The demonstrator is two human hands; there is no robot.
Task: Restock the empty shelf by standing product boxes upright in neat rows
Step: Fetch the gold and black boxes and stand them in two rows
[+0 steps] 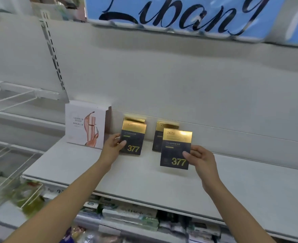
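On the white shelf [144, 176] stand dark boxes with gold tops marked "377". My left hand [113, 144] grips the left edge of the front box of the left row [134, 140]; a second box [135, 120] stands right behind it. My right hand [200, 159] pinches the right edge of another box [175, 148], upright at the front of the right row. Behind that one a further box [160, 135] stands near the back wall.
A white carton with a pink bottle picture [85, 124] stands at the shelf's left end. Wire shelves [9, 95] lie to the left. A blue sign [179, 13] hangs above. The lower shelf holds several packaged goods [127, 213]. Bare shelf stretches to the right.
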